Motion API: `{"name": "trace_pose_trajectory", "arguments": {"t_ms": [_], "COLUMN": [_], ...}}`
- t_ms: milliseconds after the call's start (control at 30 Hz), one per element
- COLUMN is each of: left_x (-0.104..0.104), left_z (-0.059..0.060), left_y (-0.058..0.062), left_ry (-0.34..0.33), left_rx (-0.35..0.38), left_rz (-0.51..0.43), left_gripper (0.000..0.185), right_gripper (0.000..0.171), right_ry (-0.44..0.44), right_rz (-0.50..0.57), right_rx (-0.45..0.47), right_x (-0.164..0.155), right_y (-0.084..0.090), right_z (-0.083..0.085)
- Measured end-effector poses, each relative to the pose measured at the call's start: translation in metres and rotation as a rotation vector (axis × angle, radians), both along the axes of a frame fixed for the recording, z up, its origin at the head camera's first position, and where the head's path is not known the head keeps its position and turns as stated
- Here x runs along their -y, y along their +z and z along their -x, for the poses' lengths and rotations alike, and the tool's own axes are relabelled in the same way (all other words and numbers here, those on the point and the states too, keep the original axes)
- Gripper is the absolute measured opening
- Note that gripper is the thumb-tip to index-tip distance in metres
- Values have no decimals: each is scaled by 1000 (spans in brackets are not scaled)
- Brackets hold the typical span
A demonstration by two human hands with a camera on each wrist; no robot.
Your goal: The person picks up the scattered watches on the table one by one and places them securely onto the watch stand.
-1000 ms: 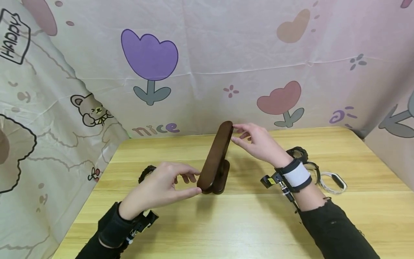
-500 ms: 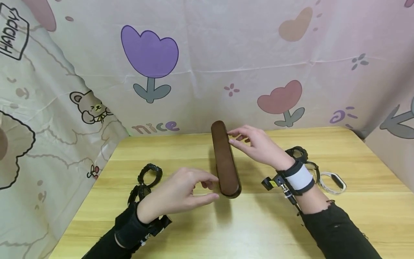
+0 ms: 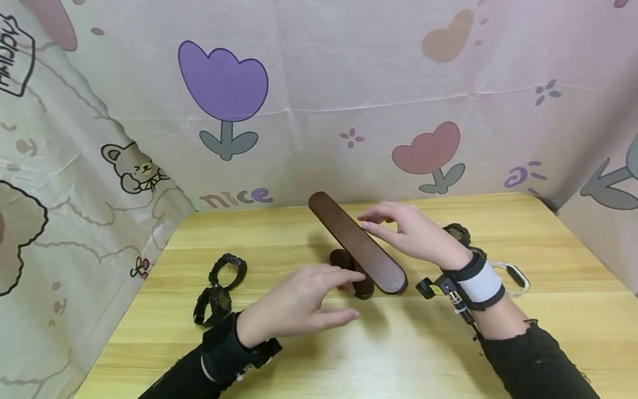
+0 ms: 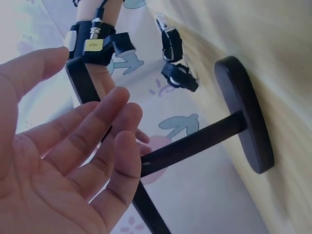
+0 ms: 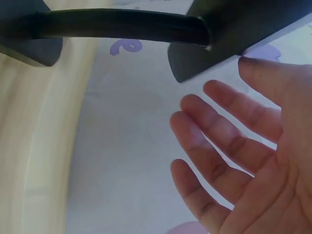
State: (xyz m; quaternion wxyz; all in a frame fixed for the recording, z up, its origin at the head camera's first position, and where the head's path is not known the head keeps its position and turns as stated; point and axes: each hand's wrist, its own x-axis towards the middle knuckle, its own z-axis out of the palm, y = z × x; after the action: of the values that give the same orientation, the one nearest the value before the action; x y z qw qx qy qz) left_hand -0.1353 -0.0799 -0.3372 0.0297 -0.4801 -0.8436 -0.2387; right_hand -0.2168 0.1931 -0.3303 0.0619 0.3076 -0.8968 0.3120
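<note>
A dark brown T-bar display stand (image 3: 356, 238) stands upright on the table, its long padded-looking bar slanting from back left to front right. The oval base (image 4: 246, 117) and the slim post (image 4: 195, 144) show below the bar in the left wrist view. My left hand (image 3: 309, 299) has its index fingertip right at the near part of the bar, thumb held apart from it. At the bar's right edge, my right hand (image 3: 413, 233) rests its thumb tip against the side. The right wrist view shows its other fingers (image 5: 214, 151) loosely bent with nothing between them.
Two black watches (image 3: 220, 302) lie on the wooden table (image 3: 423, 343) beside the left forearm. Partly behind the right wrist are a black watch (image 3: 457, 233) and a white-banded fitness tracker (image 3: 520, 275). A printed cloth (image 3: 309, 100) hangs along the back and sides.
The stand has turned counterclockwise: the bar's far end swung left, its near end right. My left hand moved right along with the near end; the right hand shifted only slightly.
</note>
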Motion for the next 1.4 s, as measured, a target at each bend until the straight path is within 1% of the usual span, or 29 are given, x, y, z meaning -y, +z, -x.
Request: {"name": "trace_pose_trajectory", "arguments": {"t_ms": [100, 167, 233, 300, 400, 500, 567, 600, 700, 767, 900, 1000, 1100, 1233, 1400], "left_x": [-1, 1, 7, 16, 31, 43, 47, 47, 46, 44, 40, 37, 36, 37, 39], "left_z": [2, 6, 14, 24, 41, 58, 69, 75, 92, 101, 116, 122, 126, 128, 127], "left_y": [-1, 0, 3, 9, 16, 21, 22, 22, 22, 22, 23, 23, 22, 21, 20], "left_ry": [-23, -38, -34, 12, 137, 250, 294, 305, 325, 325, 311, 300, 306, 322, 325], "left_rx": [3, -9, -37, -74, -118, -130, -118, -115, -102, -81, -22, 23, 55, 66, 45], "left_rz": [-17, -60, -120, -173, -201, -177, -151, -139, -102, -87, -67, -58, -50, -55, -88], "left_gripper": [51, 46, 41, 39, 50, 62, 68, 70, 73, 75, 77, 76, 73, 64, 55], "right_gripper": [28, 28, 28, 28, 32, 42, 48, 52, 60, 65, 70, 71, 70, 64, 61], "right_ry": [-5, -15, -34, -60, -91, -105, -113, -121, -149, -157, -165, -170, -166, -155, -155], "right_rz": [-19, -24, -21, -11, 11, 9, -7, -19, -56, -64, -55, -29, -1, 28, 42], "right_rx": [10, 13, -1, -24, -92, -158, -189, -195, -220, -245, -296, -309, -326, -363, -394], "right_x": [-6, -11, -16, -20, -25, -28, -29, -29, -28, -26, -21, -18, -16, -14, -15], "right_y": [4, 7, 11, 15, 18, 18, 17, 15, 11, 9, 3, -2, -7, -10, -8], "right_z": [-6, -13, -22, -32, -48, -63, -72, -77, -92, -99, -107, -109, -110, -109, -108]}}
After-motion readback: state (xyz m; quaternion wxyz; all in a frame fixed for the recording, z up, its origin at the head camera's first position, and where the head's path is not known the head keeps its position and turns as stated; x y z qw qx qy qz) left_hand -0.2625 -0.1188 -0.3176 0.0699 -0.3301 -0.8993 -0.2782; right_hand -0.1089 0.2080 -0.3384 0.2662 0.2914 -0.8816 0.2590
